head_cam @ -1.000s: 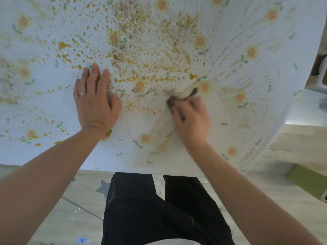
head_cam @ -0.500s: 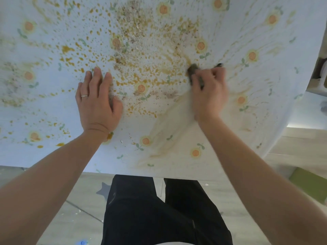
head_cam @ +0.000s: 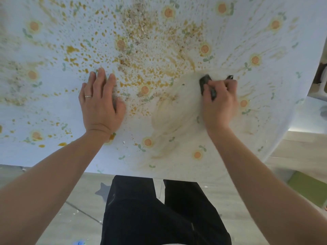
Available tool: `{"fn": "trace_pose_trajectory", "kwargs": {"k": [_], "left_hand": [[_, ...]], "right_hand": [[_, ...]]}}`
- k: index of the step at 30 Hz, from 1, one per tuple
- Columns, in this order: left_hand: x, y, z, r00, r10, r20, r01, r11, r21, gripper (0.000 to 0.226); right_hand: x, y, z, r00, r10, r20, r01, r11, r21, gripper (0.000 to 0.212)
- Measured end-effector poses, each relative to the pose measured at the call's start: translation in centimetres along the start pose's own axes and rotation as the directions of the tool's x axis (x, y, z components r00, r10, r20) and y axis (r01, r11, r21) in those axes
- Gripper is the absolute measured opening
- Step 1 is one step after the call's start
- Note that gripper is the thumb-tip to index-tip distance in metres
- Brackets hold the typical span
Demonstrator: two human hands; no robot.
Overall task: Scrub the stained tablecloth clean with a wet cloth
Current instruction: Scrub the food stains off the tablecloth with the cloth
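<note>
Closest to the camera you get the person's black trousers (head_cam: pixel 159 213) and a pale floor (head_cam: pixel 74 218) with a grey star shape (head_cam: pixel 102 189) on it, plus something green (head_cam: pixel 307 188) off to the right. Both bare forearms reach up from there onto the tablecloth (head_cam: pixel 35 152), which is pale blue-white with little orange flower prints and fills most of the view. The left hand (head_cam: pixel 100 105) lies flat on it, palm down, fingers spread and holding nothing, with a ring (head_cam: pixel 88 96) on one finger. The right hand (head_cam: pixel 219 103) is curled tight around a dark wet cloth (head_cam: pixel 205 82), pressing it against the fabric; bits of the cloth poke out past the fingers. Around and below that hand the fabric looks smeared a washed-out yellowish brown. Further out, between and beyond the hands, it's a mess of orange-yellow splatter (head_cam: pixel 141 55) and brownish crumbs, thickest near the top middle.
</note>
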State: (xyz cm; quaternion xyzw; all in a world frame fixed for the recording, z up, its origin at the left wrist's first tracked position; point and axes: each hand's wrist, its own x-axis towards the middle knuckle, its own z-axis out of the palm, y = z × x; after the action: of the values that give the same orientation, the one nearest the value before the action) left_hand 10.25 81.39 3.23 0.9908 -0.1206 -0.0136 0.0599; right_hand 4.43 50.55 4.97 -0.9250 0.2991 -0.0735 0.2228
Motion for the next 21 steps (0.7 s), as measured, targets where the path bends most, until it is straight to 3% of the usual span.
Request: {"fn": "trace_pose_trajectory", "kwargs": {"k": [2, 4, 7, 9, 10, 12, 14, 17, 19, 21], "left_hand": [[-0.2, 0.0, 0.0, 1.0, 0.002, 0.0, -0.002, 1.0, -0.001, 0.061], [-0.2, 0.0, 0.0, 1.0, 0.002, -0.006, -0.002, 1.0, -0.006, 0.062], [-0.1, 0.0, 0.1, 1.0, 0.005, -0.011, -0.005, 1.0, -0.011, 0.061], [-0.1, 0.0, 0.1, 1.0, 0.008, -0.021, -0.008, 1.0, -0.008, 0.061], [-0.1, 0.1, 0.1, 1.0, 0.008, -0.02, -0.008, 1.0, -0.008, 0.061], [-0.1, 0.1, 0.0, 1.0, 0.003, -0.008, -0.003, 1.0, -0.01, 0.061], [0.0, 0.2, 0.1, 1.0, 0.0, -0.001, 0.0, 1.0, -0.005, 0.061], [-0.2, 0.0, -0.1, 1.0, -0.001, 0.003, 0.001, 1.0, 0.005, 0.061], [-0.1, 0.0, -0.1, 1.0, 0.006, -0.006, -0.006, 1.0, 0.001, 0.061], [0.0, 0.0, 0.0, 1.0, 0.005, -0.006, -0.005, 1.0, -0.004, 0.061]], "right_hand": [[-1.5, -2.6, 1.3, 0.999, -0.027, 0.029, 0.026, 0.999, 0.035, 0.015], [-4.6, -4.7, 2.1, 0.973, -0.195, 0.126, 0.18, 0.977, 0.118, 0.014], [-9.4, -5.3, 1.9, 0.841, -0.46, 0.287, 0.42, 0.887, 0.19, 0.012], [-10.3, -4.1, 1.1, 0.759, -0.555, 0.339, 0.52, 0.831, 0.196, 0.012], [-9.6, -3.3, 0.7, 0.758, -0.568, 0.321, 0.542, 0.822, 0.174, 0.015], [-6.6, -1.8, 0.4, 0.839, -0.494, 0.226, 0.491, 0.868, 0.076, 0.017], [-2.9, -1.4, 0.4, 0.94, -0.316, 0.127, 0.319, 0.948, -0.005, 0.013], [-2.1, -2.9, 1.4, 0.987, -0.145, 0.066, 0.145, 0.989, 0.002, 0.014], [-4.4, -4.2, 2.0, 0.977, -0.2, 0.077, 0.196, 0.979, 0.051, 0.012], [-7.4, -4.5, 2.2, 0.926, -0.348, 0.146, 0.338, 0.937, 0.089, 0.011]]}}
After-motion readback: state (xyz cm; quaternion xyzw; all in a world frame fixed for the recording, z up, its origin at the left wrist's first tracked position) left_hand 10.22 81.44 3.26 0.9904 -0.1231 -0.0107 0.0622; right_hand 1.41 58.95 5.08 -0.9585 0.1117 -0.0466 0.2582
